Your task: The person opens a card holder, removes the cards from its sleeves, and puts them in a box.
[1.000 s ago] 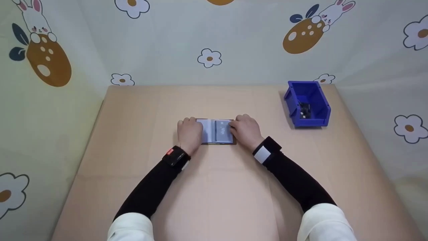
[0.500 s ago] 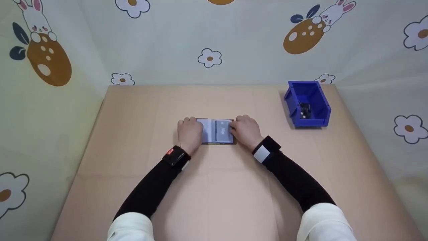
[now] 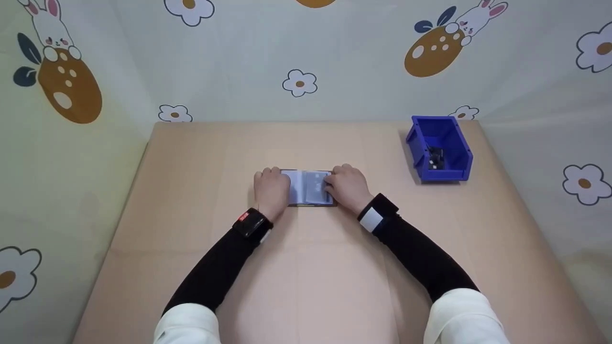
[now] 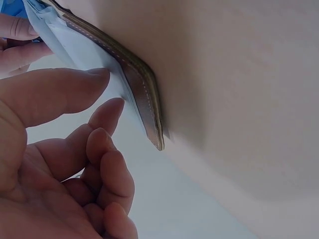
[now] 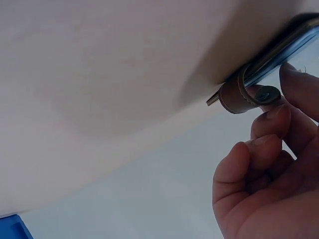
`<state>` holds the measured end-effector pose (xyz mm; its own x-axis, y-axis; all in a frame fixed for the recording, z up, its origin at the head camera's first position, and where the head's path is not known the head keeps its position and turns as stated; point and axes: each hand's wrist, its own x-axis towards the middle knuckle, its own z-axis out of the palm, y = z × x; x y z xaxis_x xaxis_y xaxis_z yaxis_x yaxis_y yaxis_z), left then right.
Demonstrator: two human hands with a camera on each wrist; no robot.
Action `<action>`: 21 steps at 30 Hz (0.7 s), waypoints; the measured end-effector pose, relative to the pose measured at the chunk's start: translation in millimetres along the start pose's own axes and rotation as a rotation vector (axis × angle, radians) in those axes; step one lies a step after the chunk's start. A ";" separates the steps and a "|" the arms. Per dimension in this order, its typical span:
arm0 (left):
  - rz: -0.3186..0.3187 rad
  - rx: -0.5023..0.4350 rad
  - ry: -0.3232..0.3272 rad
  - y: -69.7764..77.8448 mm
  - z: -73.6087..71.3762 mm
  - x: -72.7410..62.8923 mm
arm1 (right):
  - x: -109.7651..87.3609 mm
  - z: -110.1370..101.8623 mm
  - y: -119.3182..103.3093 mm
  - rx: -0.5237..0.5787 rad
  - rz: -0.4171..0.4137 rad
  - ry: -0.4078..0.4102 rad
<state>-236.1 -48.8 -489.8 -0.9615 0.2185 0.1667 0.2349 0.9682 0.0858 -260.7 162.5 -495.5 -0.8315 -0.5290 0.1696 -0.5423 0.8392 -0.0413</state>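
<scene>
A small brown leather card holder (image 4: 139,82) lies open on the table, its clear plastic sleeves (image 3: 297,188) facing up. At its left side my left hand (image 3: 271,192) holds the cover and sleeves down, thumb on the sleeves in the left wrist view. Across from it, my right hand (image 3: 350,188) pinches the outer edge of a sleeve (image 3: 314,188) on the right half, which looks slightly raised. In the right wrist view a brown strap with a snap (image 5: 239,97) curls up from the cover beside my fingers (image 5: 271,119).
A blue plastic bin (image 3: 441,148) stands at the table's back right, with small black items (image 3: 435,157) inside. The table (image 3: 201,162) is beige and reaches a patterned cloth wall (image 3: 248,62) at the back and sides.
My right hand has shifted slightly left, drawing the right sleeve's edge leftward. The lettering on that sleeve is fainter now. My left hand stays where it was.
</scene>
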 end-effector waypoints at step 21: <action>0.035 0.023 0.061 -2.9 1.7 -0.7 | 14.7 -0.9 -13.1 0.048 -0.044 -0.018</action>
<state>-236.3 -51.6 -491.8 -0.9421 0.2455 0.2284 0.2645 0.9627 0.0563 -265.8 143.8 -491.5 -0.8084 -0.5679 0.1548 -0.5833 0.8082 -0.0813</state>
